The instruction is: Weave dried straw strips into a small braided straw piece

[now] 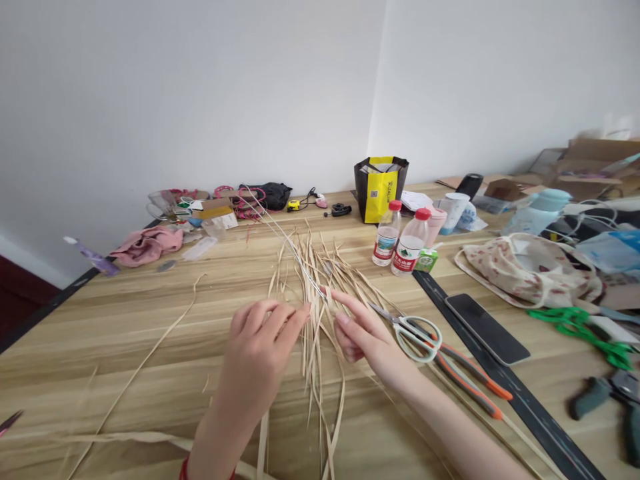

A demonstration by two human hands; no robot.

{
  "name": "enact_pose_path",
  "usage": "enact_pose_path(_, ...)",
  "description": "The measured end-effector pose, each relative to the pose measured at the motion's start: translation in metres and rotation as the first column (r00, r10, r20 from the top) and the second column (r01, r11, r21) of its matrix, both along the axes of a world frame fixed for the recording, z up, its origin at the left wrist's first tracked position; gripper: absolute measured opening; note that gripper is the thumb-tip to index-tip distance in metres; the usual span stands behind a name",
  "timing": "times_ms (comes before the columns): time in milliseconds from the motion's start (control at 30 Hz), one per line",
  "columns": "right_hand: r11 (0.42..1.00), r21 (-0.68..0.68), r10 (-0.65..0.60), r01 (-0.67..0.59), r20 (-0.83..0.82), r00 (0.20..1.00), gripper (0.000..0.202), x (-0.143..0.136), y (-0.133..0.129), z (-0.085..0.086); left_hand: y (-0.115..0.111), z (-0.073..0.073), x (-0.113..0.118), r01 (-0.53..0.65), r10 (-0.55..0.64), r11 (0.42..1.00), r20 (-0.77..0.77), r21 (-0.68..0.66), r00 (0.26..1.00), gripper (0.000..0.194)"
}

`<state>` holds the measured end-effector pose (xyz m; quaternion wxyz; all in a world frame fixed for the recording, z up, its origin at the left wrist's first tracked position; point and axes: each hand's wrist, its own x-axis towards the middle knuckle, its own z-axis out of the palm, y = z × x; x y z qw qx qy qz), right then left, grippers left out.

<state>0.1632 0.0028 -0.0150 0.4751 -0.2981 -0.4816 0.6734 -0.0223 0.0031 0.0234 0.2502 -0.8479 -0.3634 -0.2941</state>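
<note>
A bundle of pale, flat straw-like strips [313,267] lies spread along the middle of the wooden table. A thin silvery wire [299,259], seemingly doubled, slants over the strips from the upper left to my right hand [363,327]. The index finger of that hand is stretched along the wire's near end and its other fingers are curled; exactly how it grips is partly hidden. My left hand [267,337] is closed in a pinch at the left side of the bundle. What sits between its thumb and fingertip is too small to make out.
Right of the bundle lie scissors [419,339] and orange-grey pliers [473,380], near a phone [487,328]. Two red-capped bottles [411,243] stand before a yellow-black bag [381,190]. A pink cloth [149,245] lies at the left, and a single loose strip [150,353] curves nearer.
</note>
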Motion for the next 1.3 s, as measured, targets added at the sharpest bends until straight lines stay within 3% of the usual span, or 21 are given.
enact_pose_path(167,0.987,-0.138,0.062,-0.084,-0.153,0.986,0.051,0.001,-0.002,0.005,-0.001,0.001,-0.008,0.010,-0.007,0.986,-0.018,0.169,1.000,0.025)
enact_pose_path(267,0.975,-0.188,0.080,-0.122,-0.221,0.972,0.050,0.002,-0.003,0.007,-0.002,-0.002,-0.012,0.038,-0.042,0.978,0.012,0.205,0.999,0.026)
enact_pose_path(433,0.966,-0.232,0.060,-0.116,-0.238,0.970,0.053,0.003,-0.002,0.007,-0.003,-0.008,-0.015,0.167,-0.178,0.983,0.181,0.074,0.967,0.036)
enact_pose_path(600,0.976,-0.197,0.051,-0.089,-0.190,0.980,0.047,0.000,-0.003,0.007,-0.005,-0.004,-0.009,0.327,-0.257,0.942,0.460,-0.077,0.850,0.034)
enact_pose_path(700,0.981,-0.181,0.041,-0.071,-0.168,0.985,0.043,-0.002,-0.005,0.006,-0.005,0.000,-0.005,0.376,-0.203,0.905,0.573,-0.200,0.794,0.027)
enact_pose_path(833,0.980,-0.178,0.053,-0.084,-0.171,0.984,0.042,-0.004,-0.006,0.002,-0.002,0.003,0.002,0.366,-0.100,0.872,0.615,-0.325,0.782,0.019)
enact_pose_path(967,0.986,-0.141,0.069,-0.087,-0.130,0.989,0.042,-0.004,-0.006,0.000,0.001,-0.003,0.009,0.334,-0.020,0.874,0.660,-0.353,0.751,0.014)
enact_pose_path(1167,0.993,-0.106,0.046,-0.049,-0.034,0.998,0.039,-0.005,-0.008,0.001,0.000,-0.015,0.015,0.323,0.106,0.859,0.756,-0.396,0.646,0.012)
enact_pose_path(1300,0.997,-0.073,0.003,0.000,0.041,0.999,0.035,-0.008,-0.011,0.004,-0.001,-0.016,0.016,0.320,0.093,0.865,0.750,-0.387,0.655,0.011)
